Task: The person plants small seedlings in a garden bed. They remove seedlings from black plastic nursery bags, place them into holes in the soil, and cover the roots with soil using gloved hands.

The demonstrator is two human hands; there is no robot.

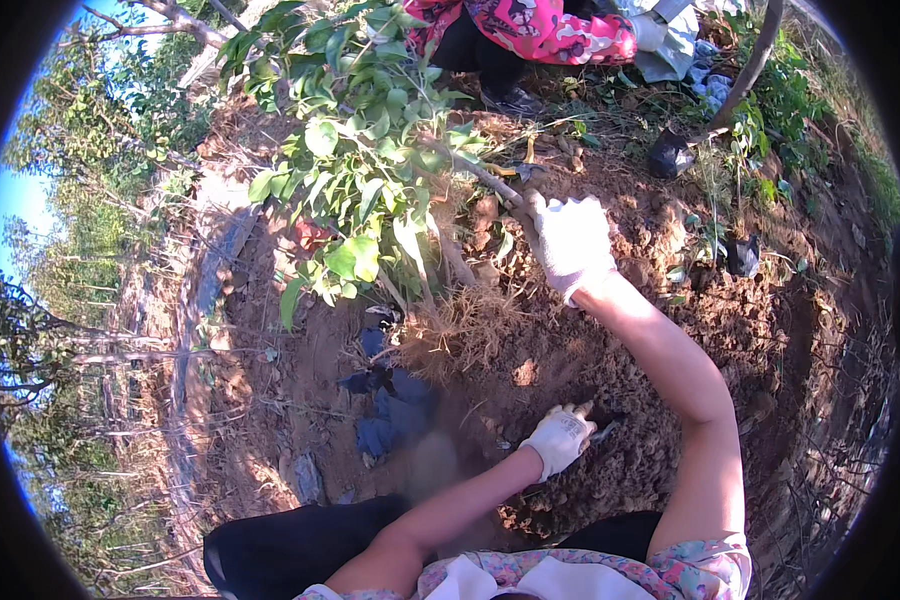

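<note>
My right hand [574, 240], in a white knitted glove, grips a woody stem [487, 178] in front of me. Leafy green shoots [367, 180] spread to the left of it. Below the leaves lies a bushy tangle of fine brown roots [457, 330]; whether it joins the gripped stem cannot be told. Lower down, my left hand [559, 442], also in a white glove, rests at loose brown soil [637, 465]. Its fingertips are beside a small dark and shiny piece [607, 429] partly in the soil; a grip on it cannot be made out.
Another person in a pink patterned sleeve [570, 34] crouches at the top, a gloved hand at a pale sheet or bag [664, 56]. Torn dark blue plastic or cloth [397, 412] lies left of my left hand. Small black plant bags [670, 154] and a slanting trunk [754, 67] are at right.
</note>
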